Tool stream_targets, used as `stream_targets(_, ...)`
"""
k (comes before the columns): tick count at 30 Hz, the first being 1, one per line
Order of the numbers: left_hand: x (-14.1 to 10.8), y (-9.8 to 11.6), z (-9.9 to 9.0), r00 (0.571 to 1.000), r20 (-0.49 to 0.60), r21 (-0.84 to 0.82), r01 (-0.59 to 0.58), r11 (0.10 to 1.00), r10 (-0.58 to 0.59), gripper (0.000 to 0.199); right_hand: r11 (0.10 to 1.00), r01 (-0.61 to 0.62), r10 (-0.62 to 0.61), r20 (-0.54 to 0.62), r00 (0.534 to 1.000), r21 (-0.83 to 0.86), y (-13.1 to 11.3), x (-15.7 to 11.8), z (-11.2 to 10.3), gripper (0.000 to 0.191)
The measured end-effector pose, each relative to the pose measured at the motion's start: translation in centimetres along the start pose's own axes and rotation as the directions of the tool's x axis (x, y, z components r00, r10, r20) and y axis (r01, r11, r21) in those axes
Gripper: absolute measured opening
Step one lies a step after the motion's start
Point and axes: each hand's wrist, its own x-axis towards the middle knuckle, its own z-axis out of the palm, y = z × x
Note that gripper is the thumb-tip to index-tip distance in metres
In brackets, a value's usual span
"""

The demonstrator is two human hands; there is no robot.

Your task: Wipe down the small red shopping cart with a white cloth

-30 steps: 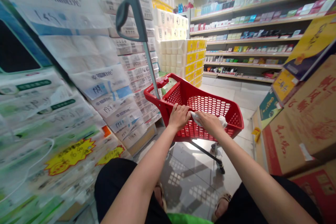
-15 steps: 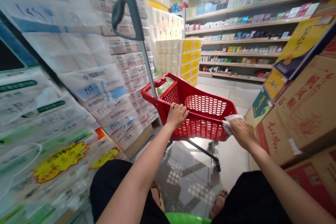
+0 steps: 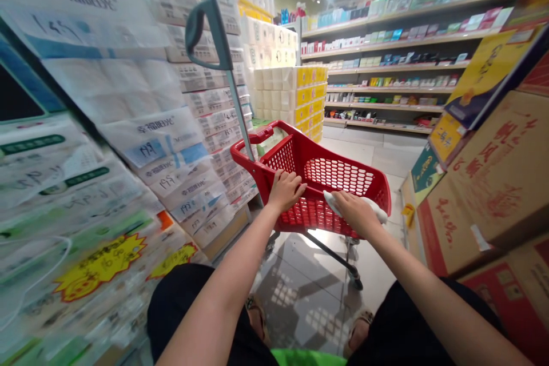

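Observation:
A red plastic shopping basket cart [image 3: 338,154] stands before my knees, its grey upright handle [image 3: 218,31] rising at the left. My left hand [image 3: 286,190] is closed over the near rim of the basket, left of its middle. Further right on that same rim, my right hand [image 3: 354,211] presses a white cloth [image 3: 374,207] against the red plastic; part of the cloth sticks out on both sides of the fingers. A pale green item [image 3: 269,142] shows in the small rear compartment.
Stacked tissue packs [image 3: 167,143] rise close on the left, with yellow-ended packs [image 3: 309,97] beyond the cart. Cardboard boxes [image 3: 493,183] line the right side. Stocked shelves [image 3: 386,66] stand at the back. Below lies a green surface [image 3: 306,357] between my legs.
My right hand has slid left along the near rim with the cloth, from the basket's right corner toward my left hand. My left hand stays on the rim.

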Motion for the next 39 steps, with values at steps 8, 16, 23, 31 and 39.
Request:
stream_targets(8, -0.1, -3.4, -0.3, 0.998, 0.034, -0.057, -0.059, 0.997, 0.061, 0.032, 0.988, 0.147, -0.145, -0.042, 0.989, 0.047, 7.5, -6.5, -0.1, 0.03)
stream_targets(16, 0.1, -2.5, 0.9, 0.997, -0.051, 0.06, 0.055, 0.997, -0.052, 0.031, 0.996, -0.087, 0.087, -0.092, 0.992, 0.002, 4.4, -6.1, 1.1, 0.032)
stream_targets(23, -1.8, 4.5, 3.0, 0.998, -0.01, -0.079, 0.061, 0.995, -0.062, 0.029, 0.989, -0.142, 0.137, -0.124, 0.983, -0.031, 0.1, -4.3, 0.9, 0.033)
stream_targets(31, -2.7, 6.8, 3.3, 0.993, 0.11, -0.285, 0.082, 0.955, -0.052, 0.031, 0.996, -0.085, 0.089, -0.106, 0.99, 0.035, -2.9, -3.1, 1.1, 0.032)
stream_targets(39, -2.9, 4.1, 2.5, 0.99, 0.14, -0.348, 0.065, 0.935, -0.017, 0.032, 0.96, 0.106, -0.106, -0.014, 0.994, 0.259, 2.7, -3.1, 2.0, 0.036)
